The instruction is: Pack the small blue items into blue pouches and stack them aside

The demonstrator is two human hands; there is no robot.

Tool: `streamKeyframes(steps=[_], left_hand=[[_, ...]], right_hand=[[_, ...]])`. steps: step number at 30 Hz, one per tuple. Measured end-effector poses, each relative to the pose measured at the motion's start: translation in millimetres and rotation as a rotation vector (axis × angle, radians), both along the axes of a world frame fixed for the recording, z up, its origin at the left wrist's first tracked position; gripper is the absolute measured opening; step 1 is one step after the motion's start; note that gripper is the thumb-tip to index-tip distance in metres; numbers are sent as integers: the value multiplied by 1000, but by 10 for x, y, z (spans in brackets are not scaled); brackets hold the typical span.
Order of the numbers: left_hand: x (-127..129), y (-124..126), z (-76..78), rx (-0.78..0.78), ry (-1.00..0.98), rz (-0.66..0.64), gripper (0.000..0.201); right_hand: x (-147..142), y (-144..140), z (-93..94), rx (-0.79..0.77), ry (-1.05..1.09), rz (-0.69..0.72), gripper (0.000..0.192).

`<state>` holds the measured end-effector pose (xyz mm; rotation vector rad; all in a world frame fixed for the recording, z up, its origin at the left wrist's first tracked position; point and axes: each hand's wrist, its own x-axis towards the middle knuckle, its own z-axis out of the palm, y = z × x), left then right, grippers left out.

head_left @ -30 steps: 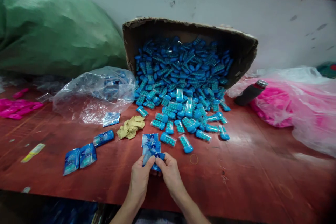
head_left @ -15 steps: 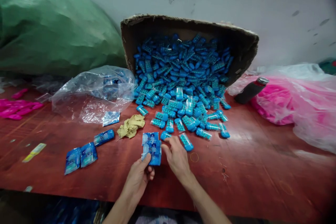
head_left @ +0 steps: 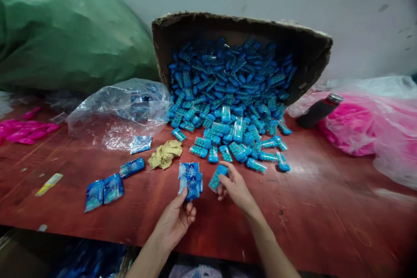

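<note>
where none was, fingers [head_left: 224,172] round capsule case [head_left: 215,179]

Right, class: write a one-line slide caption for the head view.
Left hand holds blue sachets, right hand a blue capsule, before a tipped box.

Blue printed sachet [head_left: 190,184], flat, upright, pinched at lower edge above red table. Clear case of blue beads [head_left: 215,178], tilted, lifted just right of sachet.
</note>
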<state>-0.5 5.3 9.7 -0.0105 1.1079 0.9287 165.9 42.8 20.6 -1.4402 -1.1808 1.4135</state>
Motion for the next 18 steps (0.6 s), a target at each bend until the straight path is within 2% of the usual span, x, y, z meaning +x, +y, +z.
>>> streamKeyframes(steps=[2, 4, 11, 18], left_hand=[[20, 1, -6, 26, 25, -1, 20], [37, 3, -3, 53, 46, 3, 20], [47, -27, -10, 204, 66, 19, 26], [-14, -24, -79, 329, 243, 4, 28]], right_hand=[[-24, -89, 34, -82, 332, -35, 38], [-71, -164, 61, -95, 467, -51, 38], [-163, -216, 75, -81, 428, -110, 37], [-137, -269, 130, -71, 433, -77, 37]])
